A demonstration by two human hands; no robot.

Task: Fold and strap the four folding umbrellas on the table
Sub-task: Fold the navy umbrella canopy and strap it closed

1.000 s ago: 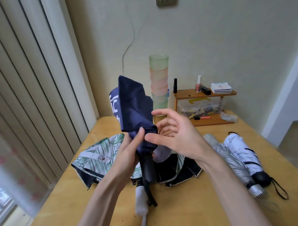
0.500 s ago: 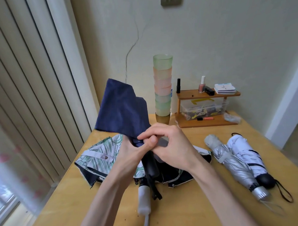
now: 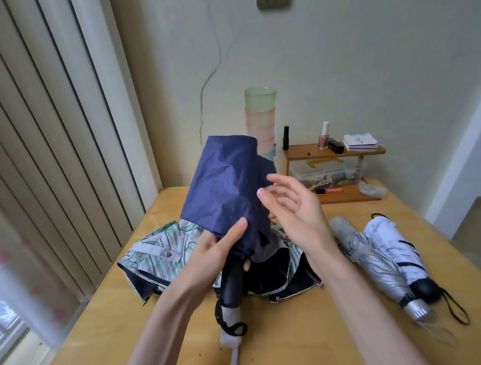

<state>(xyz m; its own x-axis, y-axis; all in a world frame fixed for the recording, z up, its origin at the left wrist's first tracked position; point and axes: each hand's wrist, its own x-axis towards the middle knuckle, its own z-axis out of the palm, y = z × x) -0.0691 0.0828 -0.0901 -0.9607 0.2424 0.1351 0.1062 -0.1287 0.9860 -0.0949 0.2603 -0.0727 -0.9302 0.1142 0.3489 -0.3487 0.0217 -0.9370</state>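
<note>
The right hand (image 3: 293, 207) had come off the cloth it was pinching half a second before, and it stood clear with its palm turned inward. The bunched dark canopy had also swung up and spread wider, and now covered the lower cups behind it.

At the far left, vertical blinds (image 3: 53, 141) hung beside the wooden table (image 3: 296, 340). On the table's left half lay the leaf-print umbrella (image 3: 160, 255), loose and unfolded. Its dark lining showed at the edges, and its pale handle (image 3: 230, 331) pointed toward the person.

Above it the left hand (image 3: 212, 255) held the navy umbrella (image 3: 228, 188) off the table. Its thumb and fingers were curled round the gathered cloth just where the canopy met the black handle (image 3: 232, 282). The handle hung down with its wrist cord (image 3: 229, 320) dangling over the pale handle below. The canopy rose tilted up and to the left, unrolled and unstrapped.

A stack of cups (image 3: 260, 109) stood against the wall behind the canopy. The right hand's fingers were spread and relaxed and held nothing, close to the canopy's right edge; whether the fingertips touched the cloth could not be told.

Further right a wooden shelf (image 3: 334, 150) carried small bottles above a clear box. Near the table's right edge lay the silver umbrella (image 3: 375, 262) and, touching it, the white umbrella (image 3: 393, 244), both rolled and strapped.
</note>
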